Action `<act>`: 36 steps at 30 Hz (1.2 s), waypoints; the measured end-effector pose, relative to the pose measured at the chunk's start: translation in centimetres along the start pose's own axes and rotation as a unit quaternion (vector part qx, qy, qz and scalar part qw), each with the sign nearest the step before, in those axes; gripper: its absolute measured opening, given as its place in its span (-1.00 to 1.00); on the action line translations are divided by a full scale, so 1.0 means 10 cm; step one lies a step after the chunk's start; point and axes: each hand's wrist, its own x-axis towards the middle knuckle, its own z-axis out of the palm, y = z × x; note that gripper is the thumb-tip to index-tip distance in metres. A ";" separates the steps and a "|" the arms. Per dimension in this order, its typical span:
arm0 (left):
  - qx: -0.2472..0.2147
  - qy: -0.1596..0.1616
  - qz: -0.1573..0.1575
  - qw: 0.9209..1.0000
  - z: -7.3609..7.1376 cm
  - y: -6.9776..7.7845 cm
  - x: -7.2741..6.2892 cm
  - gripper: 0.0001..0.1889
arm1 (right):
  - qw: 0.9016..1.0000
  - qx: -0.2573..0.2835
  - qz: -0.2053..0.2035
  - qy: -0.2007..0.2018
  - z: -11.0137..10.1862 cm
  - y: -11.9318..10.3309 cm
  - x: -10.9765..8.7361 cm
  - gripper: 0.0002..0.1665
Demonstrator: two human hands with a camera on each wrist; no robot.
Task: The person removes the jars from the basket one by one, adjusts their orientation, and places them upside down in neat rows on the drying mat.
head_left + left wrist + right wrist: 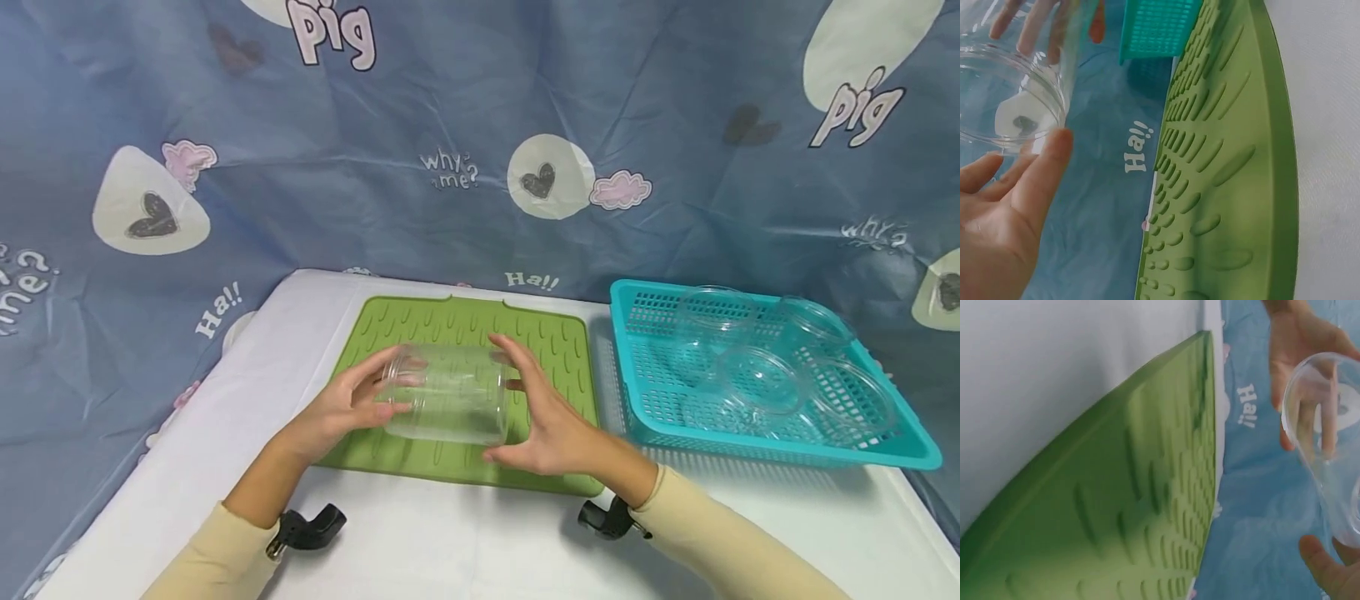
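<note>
Gripping clear jar (453, 400) sideways above green mat (457, 317) by left end with curled left hand (337, 412); holding right hand (551, 429) spread wide at other end, can't tell if touching; with teal basket (750, 447) at right.

Background is being filled by a creased blue heart-printed sheet (420, 108) | foreground is being spanned by a flat white-topped table (465, 542)

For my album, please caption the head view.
Above a green drying mat beside a turquoise basket, the left hand holds a clear jar sideways, right hand at its other end.
</note>
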 end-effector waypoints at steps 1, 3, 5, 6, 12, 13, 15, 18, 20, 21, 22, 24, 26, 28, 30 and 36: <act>-0.018 -0.011 0.004 1.000 -0.01 0.00 0.00 -0.25 | 1.000 0.010 -0.006 0.006 0.01 -0.01 0.02 0.52; -0.043 -0.031 0.010 0.999 -0.03 0.00 -0.01 -0.30 | 0.999 0.029 -0.009 0.017 0.01 -0.04 0.05 0.49; -0.057 -0.041 0.007 0.998 -0.03 0.01 -0.01 -0.32 | 0.998 0.045 -0.012 0.031 0.02 -0.04 0.07 0.46; -0.061 -0.043 0.005 0.997 -0.04 0.01 -0.01 -0.31 | 0.998 0.051 -0.011 0.038 0.03 -0.05 0.08 0.45; -0.076 -0.053 0.001 0.996 -0.06 0.01 -0.03 -0.28 | 0.998 0.034 -0.027 0.051 0.07 -0.09 0.10 0.43; -0.072 -0.052 0.002 0.996 -0.07 0.01 -0.04 -0.28 | 0.998 0.028 -0.031 0.051 0.07 -0.10 0.10 0.43; -0.053 -0.043 0.001 0.998 -0.08 0.01 -0.08 -0.28 | 0.998 0.020 -0.033 0.049 0.07 -0.12 0.10 0.44; 0.001 -0.012 -0.013 1.000 -0.08 0.03 -0.15 -0.32 | 0.998 0.011 -0.033 0.053 0.03 -0.13 0.10 0.44; 0.052 0.014 -0.024 0.998 -0.09 0.04 -0.20 -0.36 | 0.998 0.008 -0.026 0.058 -0.03 -0.13 0.11 0.44; 0.082 0.025 -0.028 0.996 -0.09 0.05 -0.23 -0.37 | 0.998 0.007 -0.021 0.061 -0.06 -0.13 0.11 0.44; 0.115 0.037 -0.030 0.992 -0.10 0.05 -0.27 -0.39 | 0.998 0.004 -0.017 0.063 -0.09 -0.12 0.11 0.44; 0.190 0.060 -0.030 0.979 -0.11 0.05 -0.33 -0.40 | 0.998 -0.002 -0.010 0.065 -0.16 -0.11 0.10 0.44; 0.283 0.084 -0.027 0.955 -0.13 0.02 -0.39 -0.40 | 0.998 -0.011 -0.003 0.065 -0.23 -0.10 0.10 0.45; 0.359 0.103 -0.034 0.927 -0.14 -0.01 -0.44 -0.40 | 0.997 -0.029 0.000 0.067 -0.30 -0.09 0.09 0.45; 0.423 0.112 -0.044 0.898 -0.15 -0.05 -0.49 -0.39 | 0.996 -0.048 0.003 0.069 -0.36 -0.09 0.08 0.46; 0.517 0.057 -0.112 0.847 -0.17 -0.14 -0.56 -0.39 | 0.993 -0.094 0.020 0.068 -0.56 -0.08 0.13 0.45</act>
